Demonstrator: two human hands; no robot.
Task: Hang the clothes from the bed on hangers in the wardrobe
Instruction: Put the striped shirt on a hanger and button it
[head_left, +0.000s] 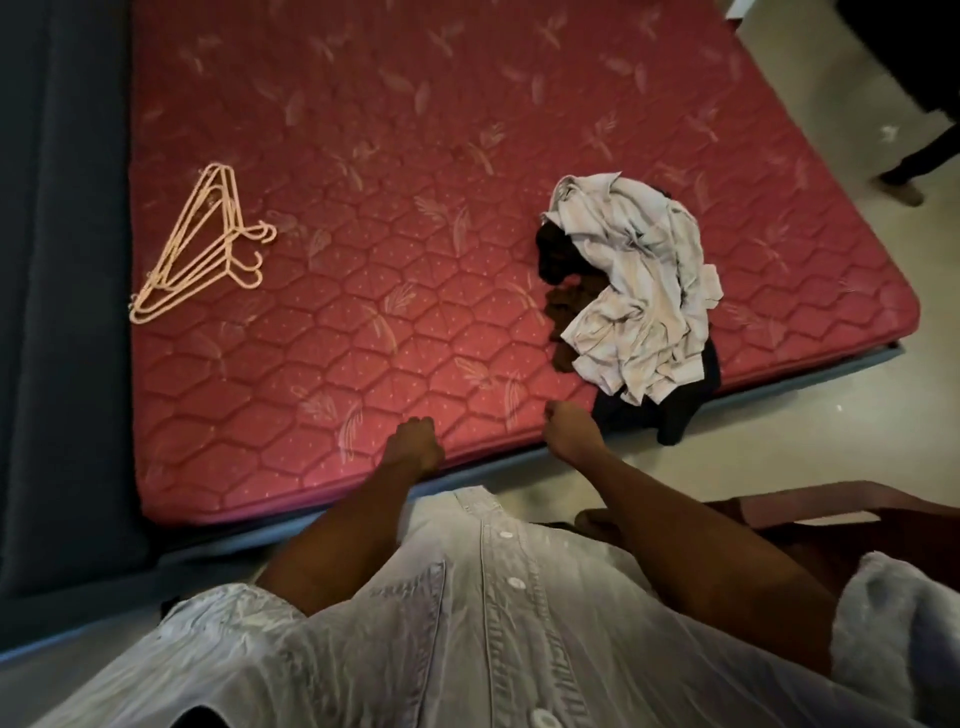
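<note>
Right hand (569, 428) over the near edge of the mattress (415, 182), fingers curled into a loose fist, holding nothing; just short of the clothes pile's near end. Left hand (415, 441) likewise curled and empty, also at the near edge, further from the pile.

Clothes pile (634, 291) as landmark: pale crumpled garment (639, 280) on top, brown piece (563, 317) on the side away from the mattress corner, dark garment (670, 415) underneath with one end hanging off the mattress edge toward the floor (779, 415). Pink hangers (200, 244) well apart from the pile, across the mattress by the dark blue padded side (62, 260), stacked with hooks pointing toward the pile. Beyond the pile, on the floor, a dark furniture leg or foot, too unclear to name. No wardrobe in view.

Likely risks, judged from this layout:
- Pulling the pale garment off the top probably drags the dark one, already overhanging, onto the floor.
- Garments look tangled; grabbing one fold may lift two pieces at once, or leave a sleeve inside out for hanging.
- Hangers interlocked in a stack; lifting one by its hook may bring several, or scatter the rest.
- Hangers and pile far apart, so a long lean over the mattress or extra trips; easy to carry clothes to a wardrobe without a hanger.
- Low light, dark fabric; a small piece easily missed.
</note>
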